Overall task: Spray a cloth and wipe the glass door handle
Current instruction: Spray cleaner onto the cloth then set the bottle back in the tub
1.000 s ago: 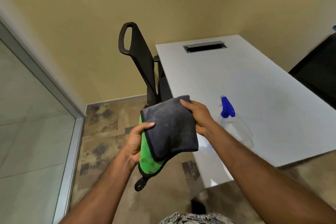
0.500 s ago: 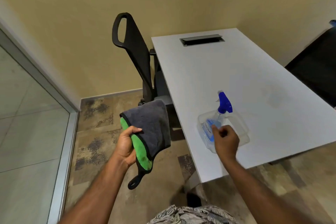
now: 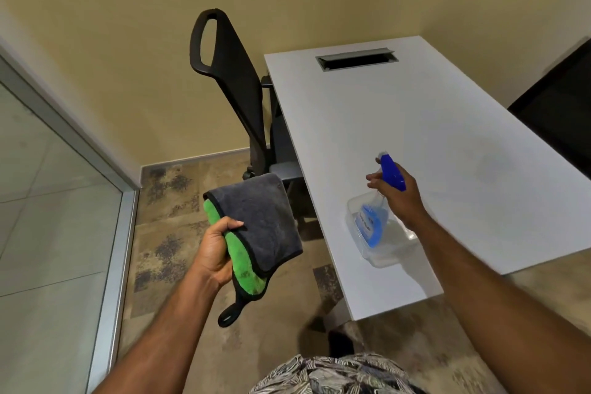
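A folded cloth (image 3: 262,217), grey on one side and green on the other with a black loop at its lower corner, hangs from my left hand (image 3: 217,249), which grips its left edge over the floor. My right hand (image 3: 399,195) holds the neck of a clear spray bottle (image 3: 372,227) with a blue trigger head and a blue label. The bottle is tilted above the near left part of the white table (image 3: 415,112), its nozzle pointing left towards the cloth. The glass door (image 3: 48,217) with a metal frame is at the left; no handle shows.
A black office chair (image 3: 230,83) stands tucked against the table's far left side. A grey cable slot (image 3: 356,58) sits in the table's far end. A dark chair or panel (image 3: 563,112) is at the right edge. Patterned floor tiles lie between door and table.
My right hand has let go of the cloth, reached to the table and taken hold of the spray bottle, lifting it. My left hand now holds the cloth alone, slightly lower.
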Demonstrator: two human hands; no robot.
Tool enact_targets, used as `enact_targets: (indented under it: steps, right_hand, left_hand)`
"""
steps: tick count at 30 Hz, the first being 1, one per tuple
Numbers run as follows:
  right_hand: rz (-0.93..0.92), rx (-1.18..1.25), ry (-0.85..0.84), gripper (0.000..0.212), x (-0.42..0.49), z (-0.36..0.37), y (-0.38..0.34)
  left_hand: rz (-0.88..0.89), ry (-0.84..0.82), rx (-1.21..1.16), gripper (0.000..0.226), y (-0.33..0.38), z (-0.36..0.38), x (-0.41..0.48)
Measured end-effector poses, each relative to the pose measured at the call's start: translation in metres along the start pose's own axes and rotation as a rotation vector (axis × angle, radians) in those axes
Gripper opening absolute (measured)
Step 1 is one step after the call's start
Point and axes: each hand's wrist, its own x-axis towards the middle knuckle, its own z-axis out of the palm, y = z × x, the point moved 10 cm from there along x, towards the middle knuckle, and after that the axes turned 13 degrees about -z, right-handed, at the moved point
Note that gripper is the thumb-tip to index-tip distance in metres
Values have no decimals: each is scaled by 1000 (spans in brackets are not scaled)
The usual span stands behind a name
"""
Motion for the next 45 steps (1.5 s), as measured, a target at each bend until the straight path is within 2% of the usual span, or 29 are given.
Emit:
enact_targets:
  steps: [5, 9, 14, 19, 22, 26, 30, 33, 37, 39, 45]
  right_hand:
    - [-12, -13, 27, 27, 7, 6, -17]
    - [-140, -37, 44, 22, 15, 4, -68]
    - [-339, -60, -19, 36, 17, 8, -151]
    - [-446, -77, -179, 28, -17, 45, -201]
    - [-434, -60, -288, 21, -45, 83, -196]
    - [-315, 7, -404, 9, -88, 129, -165]
    - [-228, 16, -354, 17, -114, 145, -146]
    - [-232, 9, -313, 13, -120, 147, -147]
    - [-264, 4, -377, 8, -122, 153, -152]
    - [-282, 31, -414, 12, -121, 154, -156]
    - [-253, 84, -372, 21, -122, 147, -150]
  left_hand:
    - [36, -5, 13, 54, 11, 2, -3]
    - [63, -33, 12, 49, 22, 5, -6]
    - [109, -65, -4, 49, 39, 7, -12]
    - [145, -113, -61, 48, 49, 8, -18]
    - [157, -126, -79, 48, 49, 8, -21]
    - [161, -138, -74, 47, 48, 9, -27]
    - [172, -160, -70, 47, 48, 10, -34]
    - [173, -164, -72, 48, 44, 11, -37]
    - [163, -158, -72, 47, 38, 10, -39]
    - [167, -154, -73, 47, 38, 10, -40]
    - [183, -133, -73, 49, 39, 8, -45]
